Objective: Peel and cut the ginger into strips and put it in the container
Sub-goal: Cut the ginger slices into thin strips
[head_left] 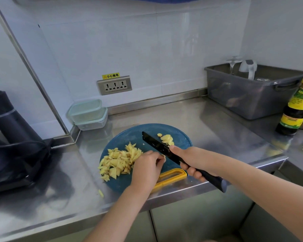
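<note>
Right hand [191, 161] clenched round the dark handle of a black-bladed knife [157, 145], index finger out along the spine, blade angled across the board. Left hand [146, 167] curled, fingertips pinching a small ginger piece [163, 156] right against the blade edge; can't tell if the piece touches the board. Just left of that hand, touching it, a big pile of ginger strips [119, 161]. Beyond the blade, a few ginger slices [166, 138] lie fanned, not yet stripped. All on a round blue cutting board [133, 135] with a yellow handle loop at its near edge, on the steel desk [217, 123]. One stray strip [101, 193] lies off the board, near the desk front. Stacked lidded containers [88, 113] sit in the back corner, well apart from the board, lids on, no ginger visible inside. Judgement: peeling looks done, no skin showing; most cutting done. Left: the pinched piece, the slices, then opening a container and moving everything in. Grey bin [252, 95] and sauce bottle [295, 109] at far right.
</note>
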